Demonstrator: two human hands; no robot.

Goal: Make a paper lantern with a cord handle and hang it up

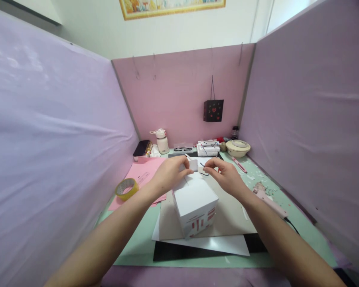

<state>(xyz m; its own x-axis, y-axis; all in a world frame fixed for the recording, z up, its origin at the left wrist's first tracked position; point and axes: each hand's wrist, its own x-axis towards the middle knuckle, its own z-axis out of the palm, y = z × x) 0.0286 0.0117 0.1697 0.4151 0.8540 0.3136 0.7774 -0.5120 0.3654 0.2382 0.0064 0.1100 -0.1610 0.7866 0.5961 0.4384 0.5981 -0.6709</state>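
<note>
White paper box (pixel 196 199) with reddish marks is sitting on a beige cardboard sheet (pixel 231 221) on the table (pixel 131 252). Left hand (pixel 177 170) is pinching a small white paper piece (pixel 193 165) over the box's far end; right hand (pixel 223 172) grip is pinching a thin black cord (pixel 204 174) just beside. Yellow tape roll (pixel 128 195) is resting left, pink glue gun (pixel 272 204) right.

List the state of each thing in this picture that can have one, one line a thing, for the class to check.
White paper: pinched in the left hand
Black cord: bent, at the fingertips of the right hand
White box: resting on the cardboard
Tape roll: lying on pink paper
Bottle: upright
Bowl: covered
Black bag: hanging
Glue gun: lying down, cable attached
</note>
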